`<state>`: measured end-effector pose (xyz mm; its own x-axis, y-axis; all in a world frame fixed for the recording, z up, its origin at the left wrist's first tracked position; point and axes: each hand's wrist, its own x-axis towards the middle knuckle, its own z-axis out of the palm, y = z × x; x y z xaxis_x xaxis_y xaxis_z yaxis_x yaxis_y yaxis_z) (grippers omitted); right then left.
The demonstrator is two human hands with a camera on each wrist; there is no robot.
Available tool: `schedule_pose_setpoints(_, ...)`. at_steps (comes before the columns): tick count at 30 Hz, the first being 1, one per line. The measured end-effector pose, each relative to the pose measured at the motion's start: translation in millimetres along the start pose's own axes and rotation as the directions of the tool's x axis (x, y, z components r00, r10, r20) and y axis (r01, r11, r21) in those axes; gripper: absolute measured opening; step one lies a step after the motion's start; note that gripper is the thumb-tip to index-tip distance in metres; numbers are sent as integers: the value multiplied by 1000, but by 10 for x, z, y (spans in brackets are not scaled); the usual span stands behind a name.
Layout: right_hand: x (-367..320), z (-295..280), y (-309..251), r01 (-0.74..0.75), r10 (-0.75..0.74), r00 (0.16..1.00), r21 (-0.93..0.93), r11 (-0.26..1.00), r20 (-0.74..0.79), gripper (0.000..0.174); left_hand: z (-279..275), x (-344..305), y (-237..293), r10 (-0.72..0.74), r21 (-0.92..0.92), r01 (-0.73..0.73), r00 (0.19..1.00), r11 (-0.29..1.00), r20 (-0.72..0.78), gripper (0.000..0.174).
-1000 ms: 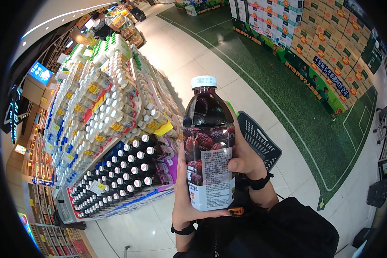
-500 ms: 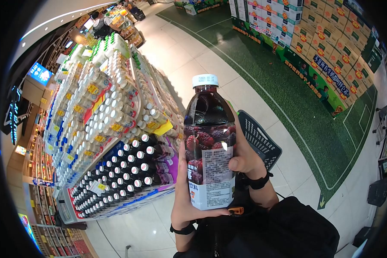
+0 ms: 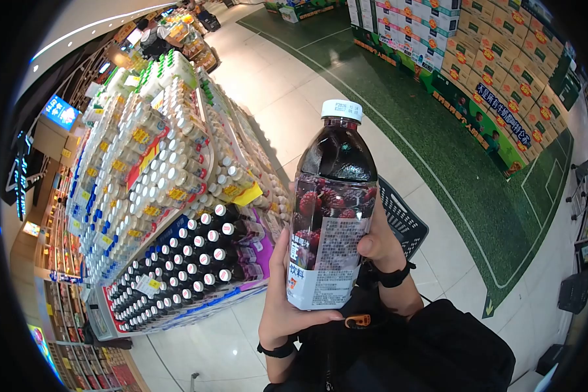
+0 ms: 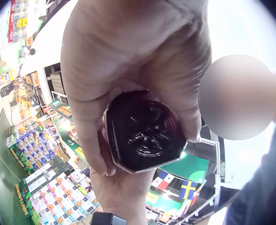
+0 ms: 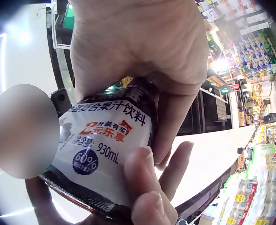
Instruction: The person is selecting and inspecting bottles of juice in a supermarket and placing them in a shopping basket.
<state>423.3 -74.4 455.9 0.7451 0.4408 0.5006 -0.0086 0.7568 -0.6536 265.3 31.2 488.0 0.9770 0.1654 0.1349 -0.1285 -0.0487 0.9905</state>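
Observation:
A large bottle of dark juice (image 3: 336,215) with a white cap and a berry label stands in front of the chest, its top leaning slightly right in the head view. Around its lower left side and base the left hand (image 3: 282,304) grips it, thumb along the bottom edge. The right hand (image 3: 382,242) holds the right side, thumb on the label's edge. In the left wrist view the bottle's base (image 4: 145,131) shows between thumb and fingers. The right wrist view has the label (image 5: 100,150) beneath the right hand (image 5: 142,42), with left fingertips at its lower edge.
To the left stands a display of dark bottles (image 3: 189,261) with white caps and stacked pale bottles (image 3: 170,163). A dark basket (image 3: 402,219) is behind the right hand. Stacked cartons (image 3: 503,72) stand at the upper right beside green turf (image 3: 438,150).
The bottle has moved right and slightly up in the head view and now tilts a little to the right. Both hands still hold it, and the right thumb sits slightly farther right.

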Motion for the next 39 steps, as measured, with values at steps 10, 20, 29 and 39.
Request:
schedule_pose_setpoints(10, -27, -19, -22, 1, -1, 1000, 8, 1000, -23, 111, -2, -4, -39, -7, 38, 8, 1000, 999, -9, 135)
schedule_pose_setpoints(20, -4, -2, -78, -98, 95, 993, 40, 994, 68, 130, 21, -5, -15, -25, -31, 25, 1000, 999, -12, 136)
schedule_pose_setpoints(29, -31, -19, 2, 12, -12, 1000, -2, 1000, -13, 110, -1, -9, -74, 3, -29, -3, 1000, 1000, 6, 135)
schedule_pose_setpoints(39, -21, -91, -17, -94, 95, 995, -24, 995, 40, 129, 3, -2, -93, 1, 19, -1, 1000, 1000, 3, 133)
